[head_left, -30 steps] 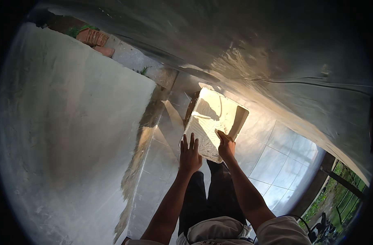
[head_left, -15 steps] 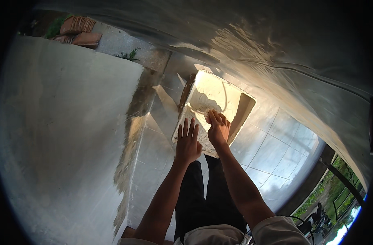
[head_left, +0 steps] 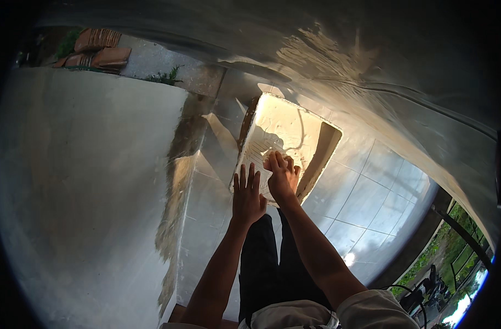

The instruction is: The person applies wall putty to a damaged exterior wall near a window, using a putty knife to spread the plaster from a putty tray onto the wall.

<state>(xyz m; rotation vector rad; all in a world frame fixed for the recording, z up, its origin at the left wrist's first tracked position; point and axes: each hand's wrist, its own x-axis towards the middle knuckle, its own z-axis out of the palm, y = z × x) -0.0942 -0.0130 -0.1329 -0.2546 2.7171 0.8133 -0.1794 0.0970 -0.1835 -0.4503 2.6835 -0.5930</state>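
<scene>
Possibly, over the tiled floor [head_left: 365, 192], hard pressure could shift the cream rectangular tray [head_left: 286, 114], as the left hand [head_left: 248, 203] only lies open at its edge. Inside, the right hand [head_left: 283, 178] pinches a pale wad [head_left: 268, 160], which might slip if wet.

The tray [head_left: 323, 149] before you looks rough-edged and crusted, its pale coating [head_left: 282, 113] ridged and smeared. Below you, the floor tiles [head_left: 341, 194] are smooth and glossy; the wall [head_left: 97, 164] at your left looks matt, your trousers [head_left: 258, 257] dull cloth.
</scene>
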